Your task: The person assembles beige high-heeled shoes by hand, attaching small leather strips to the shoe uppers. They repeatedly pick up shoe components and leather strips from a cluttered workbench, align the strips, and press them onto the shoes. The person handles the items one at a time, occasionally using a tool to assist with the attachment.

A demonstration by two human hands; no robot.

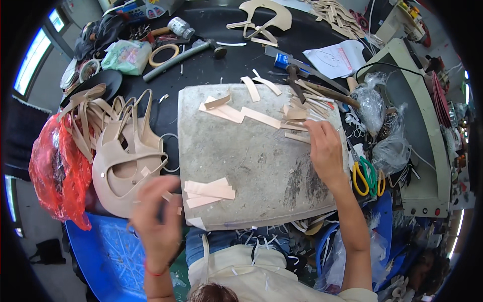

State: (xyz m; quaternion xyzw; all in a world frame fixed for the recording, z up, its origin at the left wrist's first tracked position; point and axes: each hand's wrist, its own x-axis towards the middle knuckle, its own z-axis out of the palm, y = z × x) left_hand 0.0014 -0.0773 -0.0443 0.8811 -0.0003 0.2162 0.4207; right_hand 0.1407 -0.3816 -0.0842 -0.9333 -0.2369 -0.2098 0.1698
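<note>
My right hand (326,151) is at the right side of a grey stone slab (246,161). Its fingertips are pinched on the end of a beige strip (294,126), at the edge of a bundle of narrow strips (314,103). Just below, another strip (296,137) runs up to the hand. My left hand (158,216), smeared by motion, is off the slab's near left corner. A small beige piece shows by its fingers; whether they grip it is unclear. Beside this hand lie a stack of short flat strips (209,191) and a beige leather-like piece with cut-out openings (113,171).
A hammer (181,60) lies beyond the slab, and another dark-headed hammer (322,90) rests over the strips. Scissors with yellow and green handles (370,176) are at the right. A red plastic bag (60,171) sits far left, above a blue bin (108,251).
</note>
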